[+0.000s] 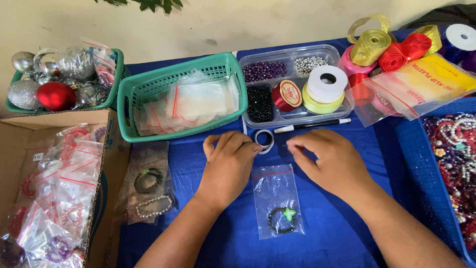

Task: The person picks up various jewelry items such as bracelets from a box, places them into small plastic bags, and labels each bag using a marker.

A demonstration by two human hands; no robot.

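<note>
A small clear plastic zip bag with a red seal strip (276,198) lies flat on the blue cloth-covered table (327,233), its long axis running away from the person, the sealed mouth at the far end and tipped slightly left. Inside, at the near end, sits a dark beaded bracelet with a green star charm (282,220).

The left hand (229,166) rests knuckles-up just left of the bag's mouth, fingers curled under and pressed together, thumb stretched toward a small roll of clear tape (264,140) lying beyond the bag; whether it grips anything cannot be told. The right hand (332,161) hovers palm-down to the right of the bag's mouth, fingers bent and close together, fingertips pointing left; a pinch cannot be made out. Both forearms angle in from the near edge.

Beyond the bag stands a clear compartmented plastic tray (292,116) of purple, black and silver beads, holding a red spool and white and yellow ribbon rolls, with a black-and-white pen (312,124) in front of it. Left of the tray, a green plastic mesh basket (181,97) holds empty zip bags. Farther left of the bag, more bagged bracelets (148,191) lie beside a cardboard box (54,183) filled with them. Glossy gold, red and pink ribbon rolls (391,47) crowd the far right.
</note>
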